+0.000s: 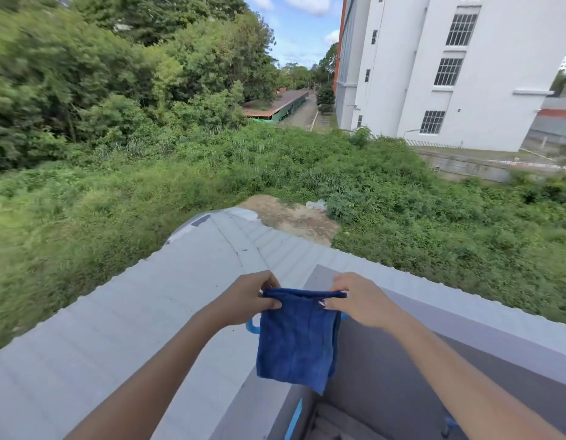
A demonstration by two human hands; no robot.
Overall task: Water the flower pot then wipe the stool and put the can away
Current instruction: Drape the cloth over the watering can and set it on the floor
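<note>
A dark blue cloth (296,339) hangs folded in front of me, held up by its top edge. My left hand (248,298) pinches the top left corner and my right hand (357,298) pinches the top right corner. Behind the cloth a light blue plastic piece (252,326) sticks out on the left; I cannot tell what it belongs to. No flower pot, stool or watering can shows clearly in this view.
I stand at a grey parapet wall (465,331) of a high ledge. A pale corrugated roof (167,290) lies below on the left. Beyond are dense green bushes (180,173), trees and a tall white building (449,74) at the right.
</note>
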